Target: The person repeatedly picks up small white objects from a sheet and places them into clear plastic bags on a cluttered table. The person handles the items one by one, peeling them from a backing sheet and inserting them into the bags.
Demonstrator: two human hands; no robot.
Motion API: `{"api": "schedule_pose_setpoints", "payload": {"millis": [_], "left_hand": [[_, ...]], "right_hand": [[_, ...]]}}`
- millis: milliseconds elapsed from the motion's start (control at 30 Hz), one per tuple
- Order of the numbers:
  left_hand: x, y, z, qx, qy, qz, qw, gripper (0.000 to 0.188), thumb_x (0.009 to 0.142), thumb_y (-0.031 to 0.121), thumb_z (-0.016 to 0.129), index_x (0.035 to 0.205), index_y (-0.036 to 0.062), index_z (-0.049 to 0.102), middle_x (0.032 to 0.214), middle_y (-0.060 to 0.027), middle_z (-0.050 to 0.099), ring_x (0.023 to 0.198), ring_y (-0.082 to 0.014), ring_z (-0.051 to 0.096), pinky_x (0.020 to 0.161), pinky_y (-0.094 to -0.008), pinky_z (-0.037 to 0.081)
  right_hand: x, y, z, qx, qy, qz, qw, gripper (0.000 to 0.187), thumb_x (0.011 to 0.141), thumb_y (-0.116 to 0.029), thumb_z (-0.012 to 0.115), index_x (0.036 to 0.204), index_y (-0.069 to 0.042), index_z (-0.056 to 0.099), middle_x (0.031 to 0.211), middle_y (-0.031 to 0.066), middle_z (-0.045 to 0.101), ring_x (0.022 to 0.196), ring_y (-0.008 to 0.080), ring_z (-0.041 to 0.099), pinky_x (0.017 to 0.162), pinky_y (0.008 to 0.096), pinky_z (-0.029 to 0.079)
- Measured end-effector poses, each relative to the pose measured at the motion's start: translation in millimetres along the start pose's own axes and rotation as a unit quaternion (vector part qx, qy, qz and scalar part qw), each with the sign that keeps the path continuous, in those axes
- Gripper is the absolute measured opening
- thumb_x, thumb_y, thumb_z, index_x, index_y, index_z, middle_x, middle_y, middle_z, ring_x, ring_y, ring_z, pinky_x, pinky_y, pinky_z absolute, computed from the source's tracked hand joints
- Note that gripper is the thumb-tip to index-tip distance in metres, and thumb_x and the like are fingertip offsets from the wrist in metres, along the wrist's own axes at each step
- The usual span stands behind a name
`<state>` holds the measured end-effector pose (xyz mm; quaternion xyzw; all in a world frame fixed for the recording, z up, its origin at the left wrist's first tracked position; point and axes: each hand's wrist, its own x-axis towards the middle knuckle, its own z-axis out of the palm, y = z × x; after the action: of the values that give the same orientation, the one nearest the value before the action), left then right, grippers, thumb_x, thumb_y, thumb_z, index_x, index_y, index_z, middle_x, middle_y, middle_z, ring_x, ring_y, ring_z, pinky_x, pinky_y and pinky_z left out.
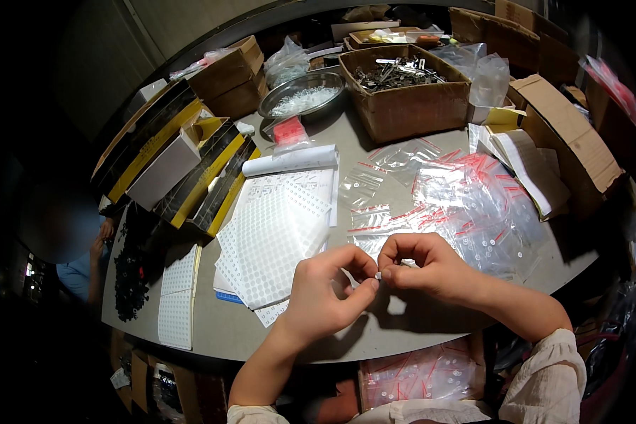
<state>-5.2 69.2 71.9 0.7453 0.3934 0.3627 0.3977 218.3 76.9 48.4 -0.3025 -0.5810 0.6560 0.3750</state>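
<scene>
My left hand (325, 288) and my right hand (431, 263) meet above the near edge of the table. Thumb and fingers of both are pinched on a tiny whitish piece (379, 275), too small to name further. To the left of them lie fanned sheets of round stickers (261, 244), partly over a writing pad (321, 157) with its top page rolled back. Beyond my right hand spreads a loose pile of clear zip bags (466, 194) with red seal strips; small round marks show on several.
At the back stand a carton of dark metal parts (403, 116) and a metal bowl (268, 107) of small clear pieces. Black-and-yellow boxes (184, 191) line the left, near black small parts (128, 275). A box of bags (420, 378) sits below the table edge. Another person (81, 275) is at far left.
</scene>
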Motion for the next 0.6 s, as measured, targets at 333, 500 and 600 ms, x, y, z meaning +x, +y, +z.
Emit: {"api": "schedule_pose_setpoints", "payload": {"millis": [333, 500, 600], "left_hand": [[0.7, -3.0, 1.7, 0.004, 0.026, -0.001, 1.0, 0.008, 0.083, 0.007, 0.074, 0.089, 0.0023, 0.071, 0.079, -0.0045, 0.072, 0.067, -0.0098, 0.067, 0.058, -0.0257, 0.052], [0.3, -6.0, 3.5, 0.009, 0.03, -0.006, 0.999, 0.008, 0.083, 0.006, 0.074, 0.089, 0.0014, 0.071, 0.08, -0.0045, 0.072, 0.068, -0.0096, 0.066, 0.059, -0.0255, 0.052], [-0.2, -8.7, 2.9, -0.014, 0.027, -0.012, 0.999, 0.007, 0.084, 0.005, 0.074, 0.089, 0.0009, 0.071, 0.08, -0.0044, 0.072, 0.07, -0.0094, 0.067, 0.06, -0.026, 0.052]], "right_hand": [[-0.3, -2.3, 0.9, -0.034, 0.008, -0.005, 0.999, 0.011, 0.093, -0.013, 0.07, 0.094, -0.003, 0.067, 0.091, -0.0025, 0.063, 0.087, 0.0059, 0.054, 0.082, 0.0264, 0.045], [-1.0, -1.4, 1.5, -0.051, 0.015, -0.008, 0.999, 0.012, 0.093, -0.014, 0.07, 0.094, -0.003, 0.067, 0.09, -0.0024, 0.063, 0.086, 0.0057, 0.054, 0.081, 0.0256, 0.046], [0.9, 1.3, 0.9, -0.046, 0.009, -0.013, 0.999, 0.012, 0.093, -0.014, 0.07, 0.094, -0.003, 0.067, 0.09, -0.0025, 0.063, 0.086, 0.0055, 0.055, 0.079, 0.0255, 0.046]]}}
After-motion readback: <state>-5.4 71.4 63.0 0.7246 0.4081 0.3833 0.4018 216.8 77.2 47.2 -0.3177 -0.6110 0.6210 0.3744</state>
